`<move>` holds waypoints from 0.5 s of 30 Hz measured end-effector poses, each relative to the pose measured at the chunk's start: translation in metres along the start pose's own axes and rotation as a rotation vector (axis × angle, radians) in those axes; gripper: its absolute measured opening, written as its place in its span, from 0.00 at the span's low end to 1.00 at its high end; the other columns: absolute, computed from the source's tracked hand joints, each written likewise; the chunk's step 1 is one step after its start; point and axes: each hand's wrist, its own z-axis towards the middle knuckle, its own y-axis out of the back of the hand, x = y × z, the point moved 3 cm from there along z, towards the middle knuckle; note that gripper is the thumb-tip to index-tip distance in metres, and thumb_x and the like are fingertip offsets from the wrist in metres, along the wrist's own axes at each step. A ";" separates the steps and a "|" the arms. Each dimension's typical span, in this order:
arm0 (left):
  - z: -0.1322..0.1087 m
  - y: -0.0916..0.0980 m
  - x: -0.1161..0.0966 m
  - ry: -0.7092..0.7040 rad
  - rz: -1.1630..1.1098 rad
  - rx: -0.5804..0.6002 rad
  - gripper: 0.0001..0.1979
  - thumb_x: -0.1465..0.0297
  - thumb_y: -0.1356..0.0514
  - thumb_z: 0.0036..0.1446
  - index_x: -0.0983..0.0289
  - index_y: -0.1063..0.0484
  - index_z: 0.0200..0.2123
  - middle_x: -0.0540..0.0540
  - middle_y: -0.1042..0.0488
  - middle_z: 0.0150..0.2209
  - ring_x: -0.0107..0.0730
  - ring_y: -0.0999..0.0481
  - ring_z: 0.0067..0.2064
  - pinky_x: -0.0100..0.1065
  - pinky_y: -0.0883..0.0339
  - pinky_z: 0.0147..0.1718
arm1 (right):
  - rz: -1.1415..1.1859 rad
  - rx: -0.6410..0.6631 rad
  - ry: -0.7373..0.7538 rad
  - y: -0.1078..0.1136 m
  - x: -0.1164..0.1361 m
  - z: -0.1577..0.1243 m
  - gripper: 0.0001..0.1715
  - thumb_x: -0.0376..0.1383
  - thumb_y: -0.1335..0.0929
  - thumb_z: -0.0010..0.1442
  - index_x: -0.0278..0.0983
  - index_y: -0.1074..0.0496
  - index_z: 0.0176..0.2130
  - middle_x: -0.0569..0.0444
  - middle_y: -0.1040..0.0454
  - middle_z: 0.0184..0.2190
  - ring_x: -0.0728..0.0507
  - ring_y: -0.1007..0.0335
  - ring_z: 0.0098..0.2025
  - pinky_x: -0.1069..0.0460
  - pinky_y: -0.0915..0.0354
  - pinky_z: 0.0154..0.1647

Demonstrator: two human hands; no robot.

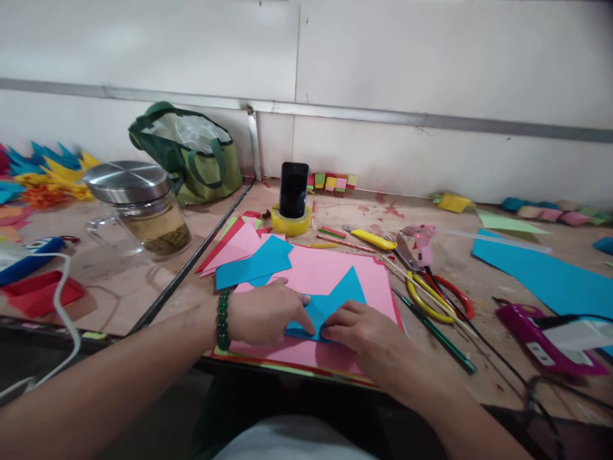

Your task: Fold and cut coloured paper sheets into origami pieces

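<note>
A folded sheet of blue paper (pixel 347 291) lies on the pink paper (pixel 313 265) in front of me, one pointed corner aimed away. My left hand (pixel 268 313), with a green bead bracelet (pixel 223 319) on its wrist, presses a stretched finger on the near folded edge; its fingers are apart. Close beside that fingertip, my right hand (pixel 366 329) has its curled fingers closed on the same edge. Part of the fold is hidden under the hands. Another piece of blue paper (pixel 253 263) overlaps the pink paper's far left corner.
Right of the paper lie scissors (pixel 431 297), a green pencil (pixel 443 338), a yellow cutter (pixel 373 239) and a pink glue gun (pixel 424 243). A phone (pixel 294 190) leans in a tape roll (pixel 290 222). A glass mug (pixel 153 223) and green bag (pixel 213 169) stand left.
</note>
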 end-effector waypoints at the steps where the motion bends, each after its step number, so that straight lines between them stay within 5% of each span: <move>1: 0.000 0.001 0.001 -0.002 -0.013 0.016 0.29 0.85 0.45 0.49 0.51 0.26 0.49 0.54 0.24 0.50 0.43 0.34 0.61 0.51 0.45 0.57 | -0.026 -0.001 0.022 -0.003 -0.002 -0.001 0.18 0.23 0.37 0.59 0.37 0.23 0.43 0.50 0.22 0.41 0.45 0.31 0.43 0.51 0.35 0.44; 7: 0.000 0.005 -0.002 0.032 -0.006 0.059 0.28 0.86 0.46 0.48 0.51 0.24 0.46 0.54 0.25 0.53 0.43 0.37 0.62 0.51 0.45 0.58 | -0.131 -0.061 0.180 -0.009 -0.003 -0.004 0.15 0.28 0.36 0.61 0.35 0.26 0.46 0.48 0.23 0.42 0.43 0.32 0.42 0.49 0.34 0.42; 12: 0.001 0.009 -0.007 0.055 -0.031 0.052 0.22 0.84 0.45 0.50 0.55 0.24 0.41 0.53 0.22 0.47 0.44 0.29 0.56 0.52 0.45 0.57 | -0.231 0.036 0.020 -0.004 -0.004 0.004 0.16 0.26 0.35 0.58 0.35 0.26 0.45 0.48 0.24 0.41 0.42 0.33 0.40 0.48 0.35 0.41; 15: 0.001 0.008 -0.008 0.062 -0.031 0.011 0.18 0.81 0.44 0.53 0.57 0.26 0.43 0.53 0.22 0.43 0.39 0.24 0.46 0.48 0.42 0.55 | -0.253 0.089 0.048 -0.006 -0.003 0.005 0.13 0.27 0.34 0.58 0.35 0.25 0.43 0.49 0.24 0.39 0.42 0.33 0.38 0.48 0.36 0.38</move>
